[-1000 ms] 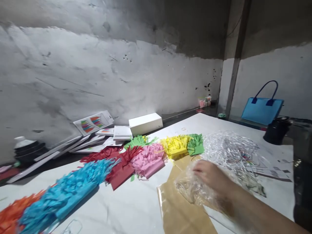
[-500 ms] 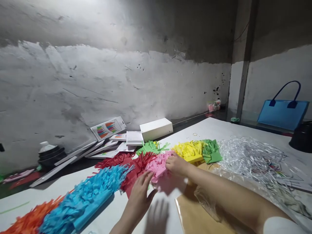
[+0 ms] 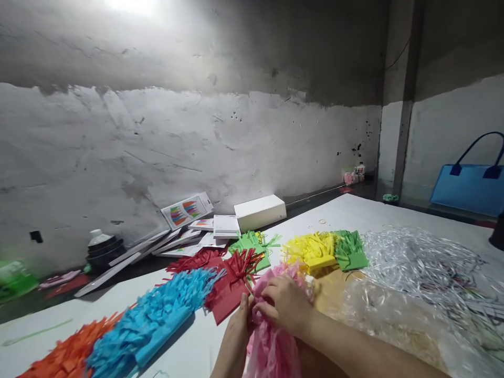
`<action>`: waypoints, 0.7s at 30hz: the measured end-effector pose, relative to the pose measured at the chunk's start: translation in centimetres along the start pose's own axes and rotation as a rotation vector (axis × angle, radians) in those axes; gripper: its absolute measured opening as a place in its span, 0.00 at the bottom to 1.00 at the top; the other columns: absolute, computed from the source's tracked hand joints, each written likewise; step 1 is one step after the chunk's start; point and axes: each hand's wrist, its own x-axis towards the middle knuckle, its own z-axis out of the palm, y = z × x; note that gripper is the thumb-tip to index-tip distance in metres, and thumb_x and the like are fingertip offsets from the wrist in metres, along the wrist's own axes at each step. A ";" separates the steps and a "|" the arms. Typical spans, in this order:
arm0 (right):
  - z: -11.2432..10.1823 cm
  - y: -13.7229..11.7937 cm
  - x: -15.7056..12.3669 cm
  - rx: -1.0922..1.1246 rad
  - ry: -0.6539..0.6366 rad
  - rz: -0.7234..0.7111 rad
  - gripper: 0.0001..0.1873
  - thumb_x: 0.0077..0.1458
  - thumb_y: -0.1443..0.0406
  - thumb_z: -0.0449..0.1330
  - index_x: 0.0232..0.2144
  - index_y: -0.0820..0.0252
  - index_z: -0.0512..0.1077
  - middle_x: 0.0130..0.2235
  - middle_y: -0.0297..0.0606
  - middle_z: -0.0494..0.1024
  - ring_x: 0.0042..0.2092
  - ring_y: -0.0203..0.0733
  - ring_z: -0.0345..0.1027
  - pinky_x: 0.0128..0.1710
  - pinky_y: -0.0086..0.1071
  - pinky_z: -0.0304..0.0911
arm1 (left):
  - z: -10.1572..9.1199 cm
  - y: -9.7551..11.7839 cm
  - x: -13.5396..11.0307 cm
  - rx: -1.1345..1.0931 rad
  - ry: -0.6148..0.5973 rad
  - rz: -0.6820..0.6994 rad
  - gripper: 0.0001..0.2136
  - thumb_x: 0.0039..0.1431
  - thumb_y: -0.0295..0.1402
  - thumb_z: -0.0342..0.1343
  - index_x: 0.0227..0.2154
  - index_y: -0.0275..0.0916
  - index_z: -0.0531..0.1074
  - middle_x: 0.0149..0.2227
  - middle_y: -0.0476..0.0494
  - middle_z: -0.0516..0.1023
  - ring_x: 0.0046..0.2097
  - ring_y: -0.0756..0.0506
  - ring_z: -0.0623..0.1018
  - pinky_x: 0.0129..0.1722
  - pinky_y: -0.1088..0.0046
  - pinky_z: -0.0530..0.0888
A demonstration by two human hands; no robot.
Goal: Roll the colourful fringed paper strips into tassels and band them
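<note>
The right hand (image 3: 289, 304) bends over the pink fringed paper (image 3: 271, 352), its forearm slanting in from the lower right; its fingers are curled and closed on the paper; the left hand (image 3: 236, 331) rises from below with fingers upward, at the left edge of the same paper; how firmly it holds, I cannot tell; the pink strips hang below the grip, toward the viewer. Under all lies a white table covering (image 3: 197, 336); beyond the grip stands a stained grey wall (image 3: 197, 136), lit from above. I count two red bundles (image 3: 228, 294), one blue bundle (image 3: 157, 315) and one orange bundle (image 3: 74, 344) to the left of the grip; one yellow bundle (image 3: 311, 249) beyond it to the right; two green bundles (image 3: 352, 249), one on each side beyond; one white box (image 3: 260, 211) farther behind.
</note>
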 end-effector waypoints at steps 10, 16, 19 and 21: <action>0.1 0.3 -2.2 0.215 -0.054 0.209 0.07 0.59 0.68 0.63 0.30 0.61 0.81 0.33 0.35 0.83 0.37 0.40 0.75 0.43 0.30 0.64 | 1.0 -2.7 -1.3 -0.176 -0.036 -0.093 0.31 0.41 0.60 0.67 0.38 0.37 0.82 0.38 0.40 0.83 0.41 0.39 0.78 0.40 0.65 0.76; -0.6 1.1 -2.8 0.274 -0.074 0.292 0.06 0.57 0.64 0.66 0.34 0.62 0.79 0.33 0.35 0.83 0.34 0.39 0.75 0.32 0.26 0.63 | 1.9 -3.0 -2.0 -0.221 -0.106 -0.112 0.26 0.43 0.56 0.69 0.36 0.36 0.83 0.24 0.50 0.76 0.28 0.48 0.69 0.29 0.74 0.67; -0.7 0.3 -3.4 0.223 -0.039 0.259 0.02 0.57 0.66 0.66 0.34 0.60 0.79 0.39 0.38 0.82 0.43 0.44 0.73 0.46 0.33 0.62 | 2.3 -3.4 -1.9 -0.217 -0.080 -0.119 0.28 0.37 0.57 0.71 0.32 0.36 0.83 0.22 0.53 0.72 0.26 0.51 0.65 0.27 0.76 0.65; -0.7 -0.2 -3.8 0.199 -0.032 0.238 0.06 0.59 0.69 0.62 0.33 0.59 0.80 0.39 0.39 0.82 0.46 0.46 0.72 0.52 0.38 0.58 | 2.5 -3.7 -1.8 -0.214 -0.065 -0.121 0.29 0.34 0.58 0.71 0.32 0.37 0.82 0.21 0.54 0.71 0.27 0.51 0.66 0.28 0.75 0.66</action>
